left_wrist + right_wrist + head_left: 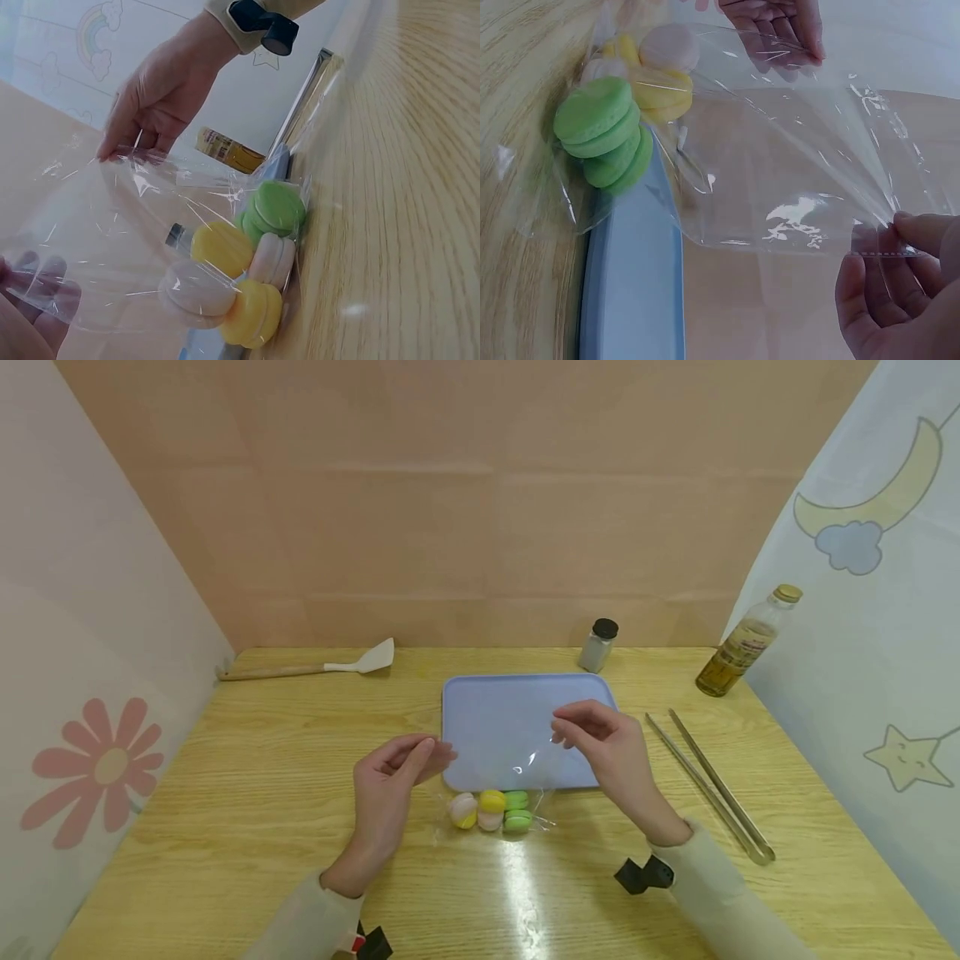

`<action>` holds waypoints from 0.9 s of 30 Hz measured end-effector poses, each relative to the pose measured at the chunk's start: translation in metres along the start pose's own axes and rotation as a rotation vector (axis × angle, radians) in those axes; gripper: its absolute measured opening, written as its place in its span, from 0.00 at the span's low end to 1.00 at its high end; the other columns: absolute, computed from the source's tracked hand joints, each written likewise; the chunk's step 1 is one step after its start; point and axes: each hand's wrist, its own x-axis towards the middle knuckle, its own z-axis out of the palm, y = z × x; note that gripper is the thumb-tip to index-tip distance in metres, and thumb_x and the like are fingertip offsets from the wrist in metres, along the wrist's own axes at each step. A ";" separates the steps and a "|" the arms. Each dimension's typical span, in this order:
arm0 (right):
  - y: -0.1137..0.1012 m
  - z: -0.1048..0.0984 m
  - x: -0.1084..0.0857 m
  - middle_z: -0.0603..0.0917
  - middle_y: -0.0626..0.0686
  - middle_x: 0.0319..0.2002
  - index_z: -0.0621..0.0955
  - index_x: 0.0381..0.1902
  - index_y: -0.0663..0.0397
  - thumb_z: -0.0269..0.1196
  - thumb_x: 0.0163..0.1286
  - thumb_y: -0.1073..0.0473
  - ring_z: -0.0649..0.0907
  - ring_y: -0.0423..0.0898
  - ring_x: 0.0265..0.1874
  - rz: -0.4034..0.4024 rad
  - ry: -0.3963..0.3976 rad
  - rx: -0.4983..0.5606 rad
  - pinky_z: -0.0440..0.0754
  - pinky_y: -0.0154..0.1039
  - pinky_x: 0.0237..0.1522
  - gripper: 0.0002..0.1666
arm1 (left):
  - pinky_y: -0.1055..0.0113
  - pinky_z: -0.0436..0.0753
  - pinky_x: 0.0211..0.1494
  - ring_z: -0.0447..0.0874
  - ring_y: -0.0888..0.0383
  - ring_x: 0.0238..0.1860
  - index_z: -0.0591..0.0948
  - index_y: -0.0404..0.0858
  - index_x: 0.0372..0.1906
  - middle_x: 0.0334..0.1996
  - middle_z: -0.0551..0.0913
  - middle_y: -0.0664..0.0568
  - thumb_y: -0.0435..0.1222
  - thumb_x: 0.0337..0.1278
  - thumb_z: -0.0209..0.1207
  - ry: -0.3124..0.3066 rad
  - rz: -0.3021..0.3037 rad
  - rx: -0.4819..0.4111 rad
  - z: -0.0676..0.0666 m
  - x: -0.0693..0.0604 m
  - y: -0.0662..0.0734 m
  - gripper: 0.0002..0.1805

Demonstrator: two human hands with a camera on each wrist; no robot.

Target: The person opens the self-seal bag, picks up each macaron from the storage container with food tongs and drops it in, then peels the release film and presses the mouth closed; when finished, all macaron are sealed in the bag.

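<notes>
A clear plastic bag stands between my two hands over the wooden table. Several macarons lie at its bottom: green ones, yellow ones and whitish ones. My left hand pinches one upper corner of the bag between thumb and fingers. With thumb and fingertips, my right hand pinches the opposite corner. The film stretches between them, and the macarons hang low, close to the tabletop. Behind the bag lies a light-blue tray, seen partly through the film.
Metal tongs lie right of my right hand. A bottle of amber liquid stands at the back right, and a black-lidded jar behind the tray. A spatula with a wooden handle lies at the back left.
</notes>
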 end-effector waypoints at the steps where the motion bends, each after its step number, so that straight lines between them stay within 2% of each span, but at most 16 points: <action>1: 0.000 -0.001 0.000 0.85 0.61 0.33 0.86 0.42 0.66 0.66 0.70 0.69 0.85 0.54 0.30 0.001 -0.004 0.000 0.84 0.36 0.35 0.05 | 0.53 0.86 0.47 0.91 0.47 0.39 0.81 0.17 0.44 0.38 0.88 0.34 0.28 0.70 0.59 -0.001 0.005 -0.002 0.000 0.000 0.000 0.12; 8: -0.002 -0.008 -0.001 0.85 0.61 0.29 0.86 0.41 0.66 0.66 0.70 0.69 0.85 0.50 0.26 -0.006 -0.034 -0.004 0.82 0.37 0.30 0.04 | 0.49 0.85 0.46 0.90 0.46 0.40 0.81 0.17 0.43 0.38 0.87 0.33 0.24 0.69 0.58 -0.029 0.043 -0.038 -0.004 0.003 -0.003 0.09; 14: -0.004 -0.016 -0.002 0.86 0.60 0.27 0.87 0.40 0.63 0.66 0.70 0.69 0.84 0.47 0.23 -0.005 -0.071 -0.028 0.78 0.37 0.23 0.03 | 0.47 0.85 0.46 0.89 0.49 0.40 0.81 0.15 0.43 0.35 0.86 0.35 0.24 0.68 0.59 -0.038 0.036 -0.051 -0.005 0.005 -0.003 0.10; 17: -0.004 -0.020 -0.003 0.87 0.60 0.28 0.86 0.40 0.63 0.66 0.70 0.68 0.84 0.47 0.22 0.009 -0.096 -0.043 0.77 0.37 0.21 0.03 | 0.48 0.86 0.46 0.88 0.48 0.37 0.82 0.16 0.44 0.34 0.85 0.34 0.25 0.69 0.60 -0.040 0.027 -0.005 -0.007 0.006 -0.002 0.11; 23: -0.006 -0.025 -0.004 0.88 0.60 0.29 0.86 0.42 0.67 0.66 0.71 0.67 0.84 0.48 0.22 0.034 -0.132 -0.036 0.79 0.38 0.23 0.06 | 0.52 0.86 0.45 0.89 0.48 0.35 0.86 0.24 0.44 0.32 0.86 0.34 0.30 0.68 0.62 -0.034 -0.030 0.094 -0.009 0.007 0.003 0.10; 27: -0.006 -0.026 -0.003 0.88 0.60 0.28 0.87 0.41 0.64 0.66 0.71 0.68 0.83 0.50 0.21 0.027 -0.149 -0.029 0.79 0.38 0.24 0.05 | 0.53 0.87 0.45 0.90 0.49 0.34 0.86 0.26 0.44 0.34 0.86 0.33 0.29 0.67 0.64 -0.036 -0.043 0.130 -0.012 0.009 0.005 0.09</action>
